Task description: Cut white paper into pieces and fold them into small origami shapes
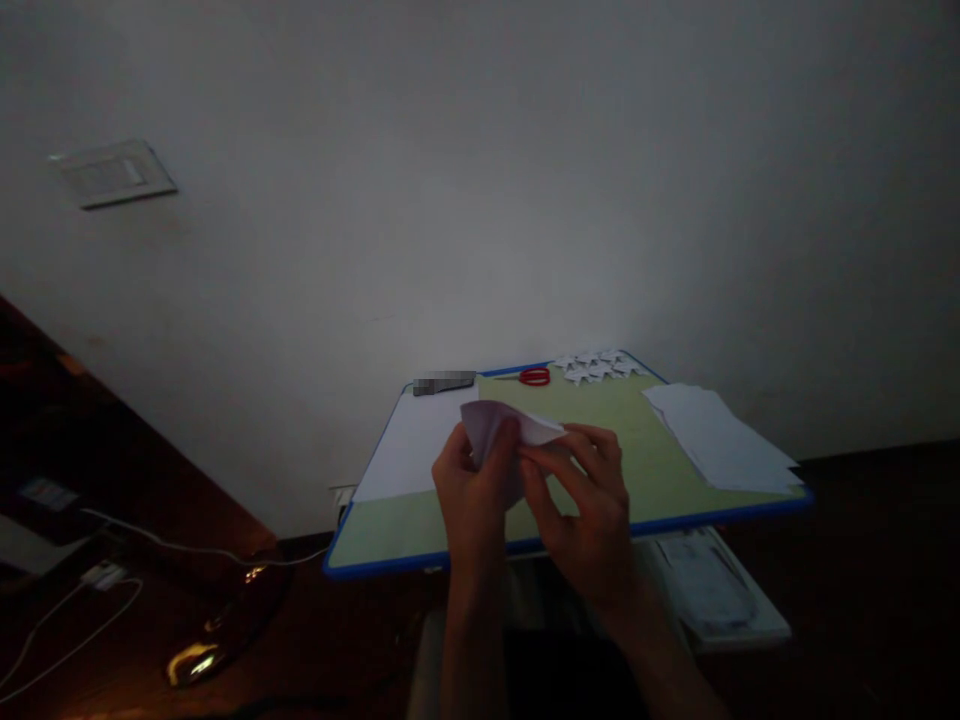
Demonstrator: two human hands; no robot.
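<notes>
A partly folded sheet of white paper (491,422) is held up above the near half of the small table. My left hand (476,475) is closed on it, its thumb pressed against the inner face. With fingertips pinched together, my right hand (581,490) grips the paper's right corner. Part of the sheet is hidden behind my fingers. Beyond my hands, red-handled scissors (534,377) lie near the table's back edge. Several folded white paper pieces (600,367) stand in rows at the back right.
The green tabletop (397,525) has a blue rim. A white sheet (405,440) lies on its left, below a dark blurred object (444,383). Loose paper sheets (720,435) are at the right. Behind stands a wall (450,200); white cables (202,548) run at lower left.
</notes>
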